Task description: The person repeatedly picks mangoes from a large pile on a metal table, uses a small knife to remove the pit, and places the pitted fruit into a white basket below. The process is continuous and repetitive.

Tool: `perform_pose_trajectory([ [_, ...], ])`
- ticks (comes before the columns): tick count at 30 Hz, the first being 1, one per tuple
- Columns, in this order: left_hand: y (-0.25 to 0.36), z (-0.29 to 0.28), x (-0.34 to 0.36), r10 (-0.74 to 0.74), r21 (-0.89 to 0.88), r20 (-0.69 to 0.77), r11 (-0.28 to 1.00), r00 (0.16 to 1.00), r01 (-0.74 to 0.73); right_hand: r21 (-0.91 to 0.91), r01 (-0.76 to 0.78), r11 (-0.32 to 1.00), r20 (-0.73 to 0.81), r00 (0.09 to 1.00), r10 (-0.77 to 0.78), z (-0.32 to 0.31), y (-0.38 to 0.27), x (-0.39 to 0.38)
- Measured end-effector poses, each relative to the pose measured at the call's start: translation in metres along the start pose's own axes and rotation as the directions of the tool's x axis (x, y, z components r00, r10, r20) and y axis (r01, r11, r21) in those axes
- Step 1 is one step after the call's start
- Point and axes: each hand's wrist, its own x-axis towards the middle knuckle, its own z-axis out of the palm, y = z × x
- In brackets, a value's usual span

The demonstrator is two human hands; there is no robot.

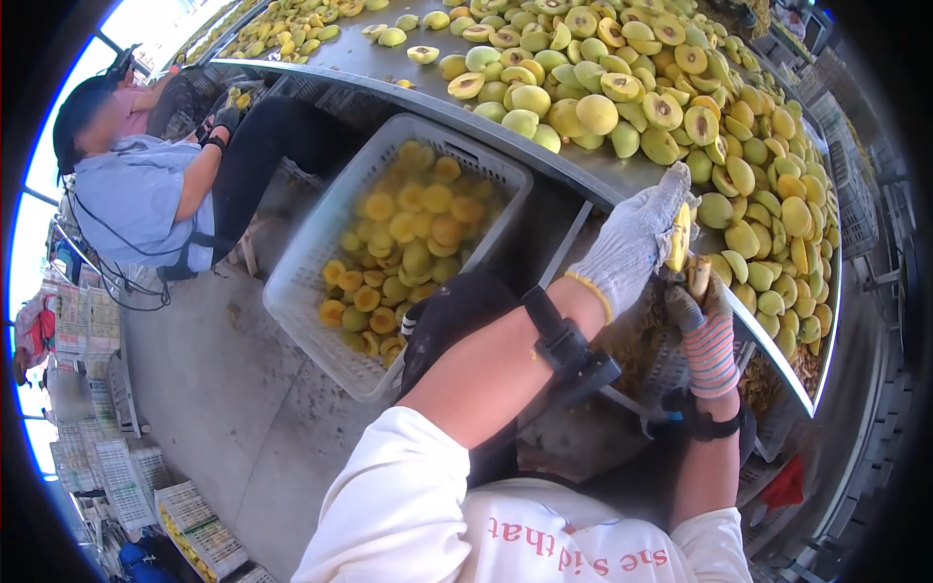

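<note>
My left hand (630, 236), in a pale knitted glove, is closed around a yellow stone-fruit half (679, 239) at the table's near edge. Just right of and below it, my right hand (707, 335), in a glove with a striped cuff, grips a short wooden-handled tool (698, 276). The handle's end points up; its working end cannot be made out. Both hands are close together. Beyond them a large heap of halved yellow-green stone fruits (622, 87) covers the metal table (428, 85). Several of the halves show brown pits or hollows.
A white plastic crate (326, 340) with fruit halves stands left of my legs. Farther left sits a co-worker (146, 194), with another person (136, 97) behind. Stacked crates (117, 476) stand at lower left. Brown scraps (632, 345) lie below the table edge.
</note>
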Motion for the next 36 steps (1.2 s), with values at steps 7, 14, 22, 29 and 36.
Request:
perform_pose_trajectory([
  [7,0.006,-0.022,0.012,-0.087,-0.189,0.066,0.977,0.994,0.098,-0.485,0.342,0.805,0.019,0.924,-0.381,0.012,-0.021,-0.005],
  [14,-0.008,0.023,-0.011,-0.018,0.149,-0.016,0.989,1.000,0.020,-0.763,0.283,0.581,0.122,0.946,-0.301,-0.013,-0.025,-0.018],
  [22,-0.019,0.022,-0.004,-0.121,0.204,0.024,0.972,0.992,0.114,-0.796,0.179,0.578,0.109,0.982,-0.154,-0.023,-0.021,-0.028],
  [29,-0.021,0.010,-0.002,-0.226,0.353,-0.008,0.911,0.974,0.214,-0.837,0.100,0.538,0.112,0.994,-0.009,-0.020,-0.020,-0.030],
  [36,-0.013,0.011,-0.003,-0.297,0.822,-0.039,0.533,0.954,0.199,-0.821,0.038,0.569,0.078,0.996,0.045,-0.020,0.001,-0.036],
])
